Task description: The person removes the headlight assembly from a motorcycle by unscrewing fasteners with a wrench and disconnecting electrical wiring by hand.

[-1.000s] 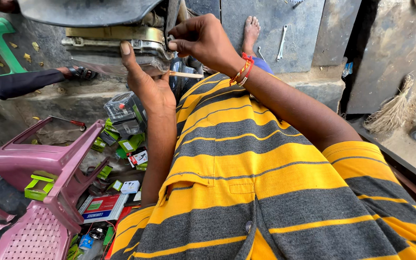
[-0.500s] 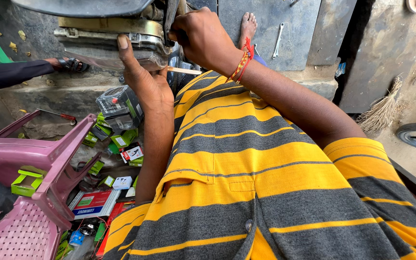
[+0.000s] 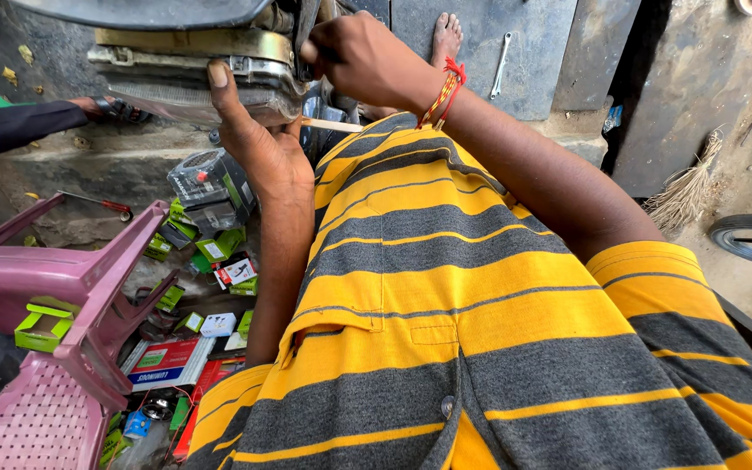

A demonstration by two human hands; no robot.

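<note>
Left hand [image 3: 258,148] raised, palm forward, thumb up, forearm extended. Right hand [image 3: 363,57] clenched in fist, red thread at wrist, arm bent.
</note>
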